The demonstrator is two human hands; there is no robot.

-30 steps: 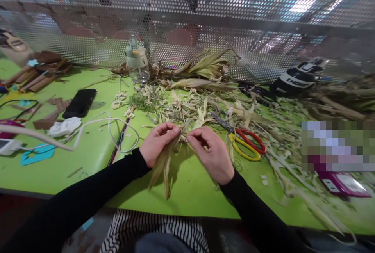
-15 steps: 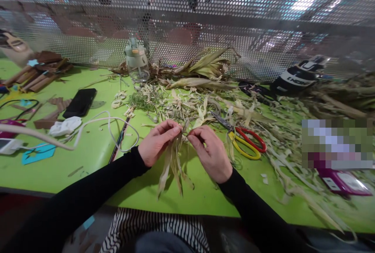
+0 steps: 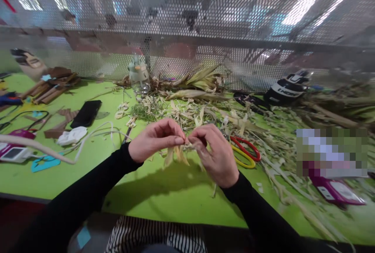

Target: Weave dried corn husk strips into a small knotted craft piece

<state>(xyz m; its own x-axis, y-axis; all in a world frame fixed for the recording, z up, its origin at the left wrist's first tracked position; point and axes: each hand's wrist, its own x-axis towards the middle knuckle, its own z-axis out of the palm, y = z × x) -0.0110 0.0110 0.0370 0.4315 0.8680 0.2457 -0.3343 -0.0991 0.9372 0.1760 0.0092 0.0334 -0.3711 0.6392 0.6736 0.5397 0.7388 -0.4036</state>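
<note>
Above a green table (image 3: pixel 175 204), strips of dried corn husk (image 3: pixel 178 155) hang pinched between the fingers of the left hand (image 3: pixel 158 139) and right hand (image 3: pixel 217 154), their fingertips close together. Red-and-yellow-handled scissors (image 3: pixel 258 154) lie just right; husk scraps (image 3: pixel 174 108) spread behind, before a clear bottle (image 3: pixel 138 75).

Black phone (image 3: pixel 86 113), flat on green tabletop (image 3: pixel 96 169), left; clear bottle (image 3: pixel 140 76), pale green top, upright before perforated metal screen (image 3: pixel 181 18); black bottle (image 3: pixel 284 91), white lettered band, right; brown rolls (image 3: pixel 55 89), heaped, far left, blue star (image 3: pixel 46 77) on top; blue cut-out (image 3: pixel 38 166), flat, near left; white cable (image 3: pixel 43 150), loose, near it; magenta device (image 3: pixel 336 191), far right
</note>
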